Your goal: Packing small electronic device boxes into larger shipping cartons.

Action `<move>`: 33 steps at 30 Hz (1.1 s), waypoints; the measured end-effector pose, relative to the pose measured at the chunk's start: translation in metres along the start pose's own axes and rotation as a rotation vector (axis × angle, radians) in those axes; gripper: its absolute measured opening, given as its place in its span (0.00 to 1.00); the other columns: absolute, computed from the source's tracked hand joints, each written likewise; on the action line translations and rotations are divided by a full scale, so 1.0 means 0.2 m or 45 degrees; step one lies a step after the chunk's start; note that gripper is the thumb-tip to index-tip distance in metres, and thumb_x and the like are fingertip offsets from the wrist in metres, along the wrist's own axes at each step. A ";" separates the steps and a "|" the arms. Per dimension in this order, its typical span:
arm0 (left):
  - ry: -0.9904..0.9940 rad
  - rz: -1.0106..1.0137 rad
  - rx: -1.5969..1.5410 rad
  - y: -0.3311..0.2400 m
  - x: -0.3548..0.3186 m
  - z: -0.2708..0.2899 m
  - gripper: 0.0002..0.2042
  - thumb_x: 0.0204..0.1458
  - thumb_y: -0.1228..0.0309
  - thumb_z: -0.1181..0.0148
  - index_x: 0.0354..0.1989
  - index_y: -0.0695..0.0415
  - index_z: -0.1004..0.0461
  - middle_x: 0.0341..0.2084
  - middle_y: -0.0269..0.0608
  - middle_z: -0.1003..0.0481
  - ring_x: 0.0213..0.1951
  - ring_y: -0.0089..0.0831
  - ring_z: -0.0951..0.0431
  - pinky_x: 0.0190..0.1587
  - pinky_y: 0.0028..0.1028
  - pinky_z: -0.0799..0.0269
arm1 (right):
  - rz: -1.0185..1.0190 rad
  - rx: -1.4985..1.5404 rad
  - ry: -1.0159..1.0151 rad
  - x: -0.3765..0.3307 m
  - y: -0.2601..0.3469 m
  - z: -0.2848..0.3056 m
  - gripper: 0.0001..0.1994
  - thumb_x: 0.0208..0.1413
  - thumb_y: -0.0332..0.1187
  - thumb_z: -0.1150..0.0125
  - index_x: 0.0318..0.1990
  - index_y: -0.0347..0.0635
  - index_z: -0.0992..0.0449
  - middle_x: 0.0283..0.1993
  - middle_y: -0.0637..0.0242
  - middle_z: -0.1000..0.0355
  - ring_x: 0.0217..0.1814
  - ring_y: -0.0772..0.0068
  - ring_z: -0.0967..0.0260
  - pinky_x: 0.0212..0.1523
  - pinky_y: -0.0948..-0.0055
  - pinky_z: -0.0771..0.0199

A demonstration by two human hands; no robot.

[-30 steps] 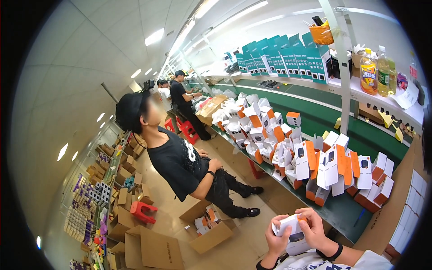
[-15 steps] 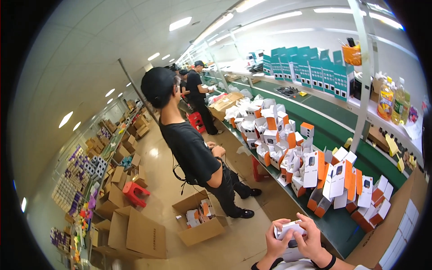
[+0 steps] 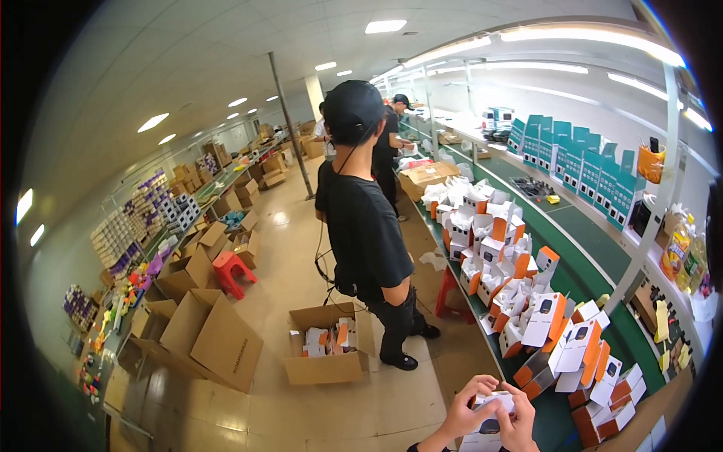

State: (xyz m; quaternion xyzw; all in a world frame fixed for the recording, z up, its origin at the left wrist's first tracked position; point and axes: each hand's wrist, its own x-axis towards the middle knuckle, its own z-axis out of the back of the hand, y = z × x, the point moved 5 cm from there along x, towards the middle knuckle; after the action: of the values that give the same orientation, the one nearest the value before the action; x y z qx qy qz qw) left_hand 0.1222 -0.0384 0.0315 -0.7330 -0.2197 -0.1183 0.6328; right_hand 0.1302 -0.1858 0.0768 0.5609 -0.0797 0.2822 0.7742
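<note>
Low in the view, my left hand (image 3: 462, 413) and my right hand (image 3: 518, 423) are both closed around a small white box (image 3: 480, 441). A dark device is pictured on its front, and my fingers meet at its upper end. My fingers partly cover that end, so I cannot tell whether its flap is folded in. To the right, on the green bench, lie several similar white-and-orange boxes (image 3: 544, 319) with raised flaps. Farther along, a heap of opened boxes (image 3: 482, 226) has white wrapping sticking out.
A person in black (image 3: 361, 218) stands ahead beside the bench (image 3: 591, 275). On the floor are a carton holding boxes (image 3: 324, 371), a larger open carton (image 3: 218, 343) and a red stool (image 3: 232, 273). Teal boxes (image 3: 572, 162) line the shelf, near bottles (image 3: 678, 248).
The view has turned left, so bench and person appear farther right. My hands still hold the white box, slightly lower in view. The person ahead has turned more away from me.
</note>
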 end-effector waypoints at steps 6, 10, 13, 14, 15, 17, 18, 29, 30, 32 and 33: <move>-0.302 -0.155 -0.003 0.00 -0.08 -0.04 0.19 0.57 0.71 0.33 0.51 0.61 0.35 0.55 0.51 0.32 0.57 0.38 0.27 0.56 0.31 0.28 | 0.002 0.097 -0.076 0.02 -0.04 0.03 0.16 0.64 0.27 0.45 0.56 0.28 0.28 0.61 0.54 0.29 0.55 0.67 0.28 0.52 0.73 0.28; -0.248 -0.143 0.162 0.00 -0.12 -0.05 0.15 0.59 0.73 0.37 0.49 0.62 0.35 0.55 0.56 0.30 0.56 0.41 0.26 0.58 0.31 0.29 | -0.042 0.272 -0.199 -0.03 -0.09 0.02 0.14 0.64 0.26 0.46 0.55 0.29 0.27 0.60 0.55 0.28 0.53 0.68 0.28 0.52 0.74 0.29; -0.254 -0.210 0.190 0.00 -0.12 -0.05 0.14 0.60 0.73 0.38 0.50 0.62 0.35 0.56 0.55 0.30 0.56 0.43 0.26 0.57 0.31 0.29 | -0.295 0.287 -0.063 -0.04 -0.09 0.02 0.15 0.65 0.24 0.47 0.57 0.31 0.29 0.59 0.54 0.28 0.55 0.68 0.29 0.53 0.75 0.30; -0.229 -0.207 0.248 -0.01 -0.11 -0.05 0.14 0.60 0.73 0.38 0.50 0.62 0.35 0.56 0.55 0.30 0.56 0.44 0.26 0.57 0.32 0.30 | -0.297 0.288 -0.062 -0.04 -0.13 0.02 0.15 0.65 0.24 0.47 0.57 0.31 0.29 0.59 0.54 0.28 0.55 0.68 0.29 0.53 0.75 0.30; -0.201 -0.204 0.306 -0.01 -0.10 -0.06 0.13 0.61 0.73 0.39 0.50 0.61 0.35 0.56 0.55 0.30 0.56 0.45 0.26 0.56 0.32 0.30 | -0.248 0.271 -0.029 -0.04 -0.19 0.02 0.22 0.63 0.30 0.41 0.62 0.33 0.34 0.62 0.51 0.32 0.59 0.63 0.31 0.56 0.70 0.31; -0.159 -0.232 0.298 -0.01 -0.08 -0.07 0.13 0.61 0.73 0.40 0.50 0.61 0.35 0.56 0.54 0.30 0.56 0.46 0.27 0.56 0.34 0.30 | -0.212 0.254 -0.005 -0.04 -0.19 0.01 0.30 0.60 0.36 0.36 0.67 0.36 0.39 0.65 0.48 0.35 0.63 0.58 0.34 0.60 0.65 0.32; -0.128 -0.261 0.292 -0.01 -0.08 -0.08 0.13 0.61 0.73 0.41 0.50 0.60 0.35 0.56 0.54 0.30 0.56 0.47 0.27 0.57 0.35 0.30 | -0.193 0.228 -0.113 -0.02 -0.11 0.01 0.20 0.58 0.32 0.41 0.56 0.35 0.32 0.59 0.51 0.31 0.60 0.60 0.32 0.59 0.65 0.33; -0.050 -0.261 0.367 -0.08 -0.13 -0.09 0.12 0.57 0.70 0.35 0.38 0.60 0.34 0.53 0.55 0.29 0.52 0.47 0.26 0.53 0.35 0.30 | -0.163 0.260 -0.111 -0.04 0.04 0.03 0.09 0.55 0.29 0.47 0.39 0.32 0.26 0.55 0.58 0.31 0.61 0.62 0.36 0.63 0.64 0.40; -0.086 -0.235 0.365 -0.08 -0.13 -0.08 0.14 0.55 0.69 0.33 0.34 0.60 0.35 0.52 0.55 0.28 0.50 0.48 0.26 0.51 0.35 0.29 | -0.112 0.268 -0.060 -0.06 -0.12 0.04 0.12 0.54 0.29 0.40 0.45 0.32 0.25 0.61 0.46 0.31 0.65 0.48 0.35 0.66 0.55 0.39; -0.139 -0.247 0.407 -0.07 -0.10 -0.07 0.16 0.51 0.69 0.30 0.31 0.59 0.36 0.48 0.55 0.27 0.47 0.45 0.25 0.50 0.36 0.29 | -0.069 0.252 -0.073 0.00 -0.04 0.03 0.13 0.58 0.32 0.44 0.45 0.31 0.25 0.67 0.45 0.37 0.70 0.51 0.40 0.68 0.57 0.43; -0.159 -0.331 0.392 -0.05 -0.09 -0.04 0.17 0.49 0.68 0.28 0.31 0.58 0.36 0.46 0.57 0.27 0.48 0.44 0.25 0.49 0.37 0.28 | -0.097 0.273 -0.068 0.02 -0.03 0.01 0.15 0.60 0.36 0.44 0.47 0.31 0.24 0.69 0.44 0.39 0.72 0.51 0.42 0.69 0.58 0.44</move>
State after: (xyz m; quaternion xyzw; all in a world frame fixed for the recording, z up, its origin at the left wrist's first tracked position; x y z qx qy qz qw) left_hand 0.1019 -0.0490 0.0334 -0.5992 -0.3668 -0.1182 0.7018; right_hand 0.1368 -0.1887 0.0741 0.6506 -0.0483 0.2444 0.7174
